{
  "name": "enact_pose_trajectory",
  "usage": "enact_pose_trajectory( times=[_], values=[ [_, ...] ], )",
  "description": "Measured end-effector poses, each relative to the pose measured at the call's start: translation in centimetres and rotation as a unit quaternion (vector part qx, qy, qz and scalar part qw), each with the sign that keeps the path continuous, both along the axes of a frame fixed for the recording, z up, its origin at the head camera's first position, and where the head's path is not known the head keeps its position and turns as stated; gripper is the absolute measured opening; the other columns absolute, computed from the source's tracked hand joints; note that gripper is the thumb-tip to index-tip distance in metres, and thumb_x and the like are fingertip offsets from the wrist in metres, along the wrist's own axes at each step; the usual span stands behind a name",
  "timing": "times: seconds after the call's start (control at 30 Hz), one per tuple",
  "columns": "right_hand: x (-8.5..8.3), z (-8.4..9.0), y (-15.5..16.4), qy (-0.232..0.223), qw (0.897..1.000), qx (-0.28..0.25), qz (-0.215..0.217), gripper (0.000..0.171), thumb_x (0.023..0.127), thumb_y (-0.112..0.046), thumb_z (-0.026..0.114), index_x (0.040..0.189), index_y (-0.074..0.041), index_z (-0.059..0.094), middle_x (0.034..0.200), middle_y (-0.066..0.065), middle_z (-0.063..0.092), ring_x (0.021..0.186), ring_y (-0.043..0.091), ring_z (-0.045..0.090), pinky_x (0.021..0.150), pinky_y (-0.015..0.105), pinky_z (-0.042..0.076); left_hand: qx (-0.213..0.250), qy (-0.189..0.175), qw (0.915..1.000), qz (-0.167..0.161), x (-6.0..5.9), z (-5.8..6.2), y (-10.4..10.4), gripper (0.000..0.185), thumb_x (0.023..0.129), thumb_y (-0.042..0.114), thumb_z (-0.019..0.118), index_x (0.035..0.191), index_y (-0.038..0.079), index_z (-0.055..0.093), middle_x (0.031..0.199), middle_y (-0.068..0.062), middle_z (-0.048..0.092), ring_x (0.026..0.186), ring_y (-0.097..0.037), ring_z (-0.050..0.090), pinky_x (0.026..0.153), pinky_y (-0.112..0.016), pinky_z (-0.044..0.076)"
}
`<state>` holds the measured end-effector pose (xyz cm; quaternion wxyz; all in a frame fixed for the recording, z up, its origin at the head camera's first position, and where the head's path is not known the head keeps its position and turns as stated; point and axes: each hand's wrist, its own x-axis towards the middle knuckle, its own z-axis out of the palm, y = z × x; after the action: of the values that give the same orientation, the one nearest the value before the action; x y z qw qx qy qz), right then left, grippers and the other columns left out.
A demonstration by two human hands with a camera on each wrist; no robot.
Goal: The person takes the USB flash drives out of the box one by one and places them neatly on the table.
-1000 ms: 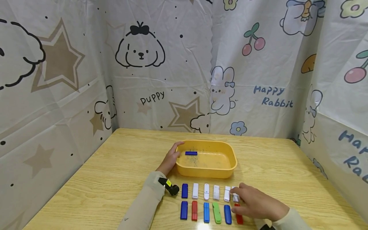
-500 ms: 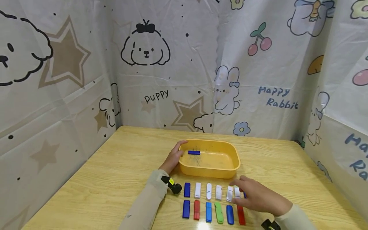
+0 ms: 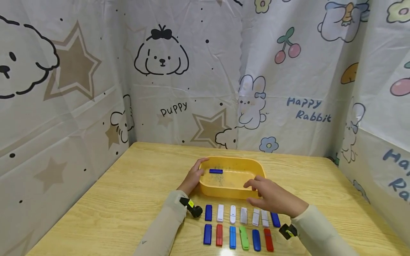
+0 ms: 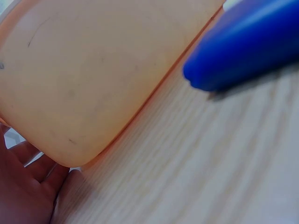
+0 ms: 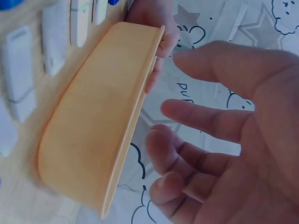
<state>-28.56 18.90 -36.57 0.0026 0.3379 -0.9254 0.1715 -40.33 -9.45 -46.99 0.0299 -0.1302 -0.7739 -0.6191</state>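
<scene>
A yellow tray [image 3: 221, 191] stands mid-table with one blue stick [image 3: 216, 171] lying inside it. My left hand [image 3: 193, 175] grips the tray's left rim, thumb over the edge; its palm [image 4: 23, 191] lies against the tray's wall [image 4: 93, 79]. My right hand [image 3: 268, 195] hovers with straight spread fingers at the tray's front right corner and holds nothing; in the right wrist view the hand [image 5: 201, 116] is empty beside the tray [image 5: 93, 126]. Two rows of coloured sticks [image 3: 232, 214] lie in front of the tray.
The upper row runs from a blue stick [image 3: 208, 212] through several white ones to another blue stick [image 3: 275, 219]. The lower row holds blue, red [image 3: 219, 234] and green [image 3: 243, 237] sticks. Printed curtains wall in the wooden table [image 3: 128, 199] on three sides.
My right hand has lifted off the right end of the stick rows and moved back toward the tray, uncovering a blue stick there. My left hand has stayed on the tray.
</scene>
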Motion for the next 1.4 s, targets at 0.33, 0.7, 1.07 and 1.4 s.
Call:
enact_pose_trajectory(
  times=[0.33,0.7,1.07,1.4],
  values=[
    [-4.2,0.4,-3.2,0.020,1.000,-0.002,-0.014,0.028,0.088,-0.022,0.068,0.113,-0.009,0.064,0.104,0.004,0.059,0.090,0.018,0.056,0.074,0.031,0.050,0.000,-0.002,1.0000,-0.003,-0.3,-0.2,-0.1,0.054,0.087,0.007,0.038,0.140,0.017,0.046,0.152,-0.011,0.034,0.136,-0.031,0.030,0.106,-0.052,0.029],
    [-8.6,-0.6,-6.8,-0.010,0.999,0.016,-0.033,0.029,0.088,-0.022,0.067,0.114,-0.009,0.065,0.109,0.009,0.061,0.093,0.024,0.060,0.084,0.038,0.050,0.007,0.003,1.0000,-0.003,0.0,-0.1,-0.1,0.056,0.084,0.004,0.039,0.139,0.014,0.046,0.151,-0.013,0.035,0.134,-0.032,0.032,0.104,-0.051,0.030],
    [-11.4,-2.3,-9.1,-0.014,0.999,0.022,-0.024,0.033,0.088,-0.013,0.067,0.117,0.000,0.064,0.115,0.015,0.062,0.101,0.029,0.059,0.092,0.041,0.047,0.020,0.009,0.9995,-0.022,0.1,0.2,-0.2,0.057,0.084,0.000,0.039,0.141,0.008,0.044,0.149,-0.017,0.036,0.127,-0.033,0.037,0.089,-0.037,0.040],
    [-12.5,-4.4,-10.0,-0.003,1.000,0.024,-0.013,0.029,0.087,-0.009,0.068,0.113,0.001,0.064,0.111,0.016,0.064,0.100,0.030,0.058,0.094,0.043,0.044,0.009,0.022,0.9989,-0.040,2.6,3.2,-0.2,0.055,0.084,-0.006,0.038,0.139,-0.004,0.041,0.148,-0.024,0.035,0.135,-0.040,0.030,0.101,-0.043,0.032]
  ],
)
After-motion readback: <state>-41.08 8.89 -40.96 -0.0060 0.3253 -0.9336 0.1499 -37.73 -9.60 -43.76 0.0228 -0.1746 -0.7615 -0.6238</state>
